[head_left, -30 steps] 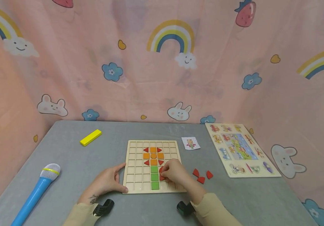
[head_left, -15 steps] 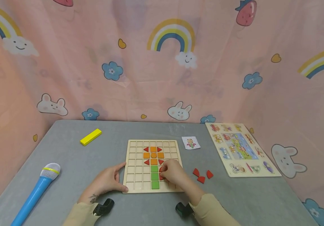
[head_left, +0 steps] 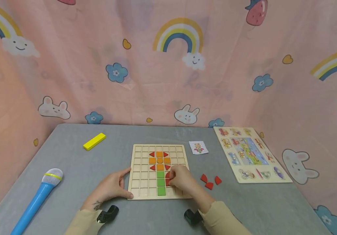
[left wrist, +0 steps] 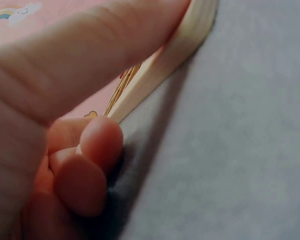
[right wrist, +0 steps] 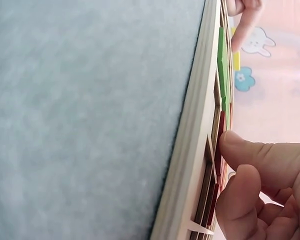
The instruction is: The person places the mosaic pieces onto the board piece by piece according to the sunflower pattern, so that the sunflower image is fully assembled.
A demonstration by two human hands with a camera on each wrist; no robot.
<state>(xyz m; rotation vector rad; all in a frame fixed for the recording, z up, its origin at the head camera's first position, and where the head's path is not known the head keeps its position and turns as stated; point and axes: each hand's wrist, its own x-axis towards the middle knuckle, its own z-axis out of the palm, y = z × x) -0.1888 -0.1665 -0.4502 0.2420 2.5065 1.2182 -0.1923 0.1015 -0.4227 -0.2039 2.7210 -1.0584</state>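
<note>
A square wooden grid board (head_left: 144,178) lies on the table, with orange squares, red triangles and a column of green squares (head_left: 161,182) set in its cells. My left hand (head_left: 112,187) steadies the board's left side, thumb at the near corner and index finger along the edge. Over the right of the green column, my right hand (head_left: 182,179) holds a red rounded piece (right wrist: 221,145) in its cell, thumb tip on it and the other fingers curled. Another red piece (right wrist: 212,205) shows beside the index finger in the right wrist view. Parts of these cells are hidden by the hand.
Three loose red pieces (head_left: 209,185) lie right of the board. Behind them are a small pattern card (head_left: 198,148) and a picture puzzle board (head_left: 230,164). On the left are a yellow block (head_left: 94,141) and a blue toy microphone (head_left: 36,199).
My right hand has shifted slightly to the right, baring more of the red pieces beside the green column. The left hand stays put; the view has tilted a little.
</note>
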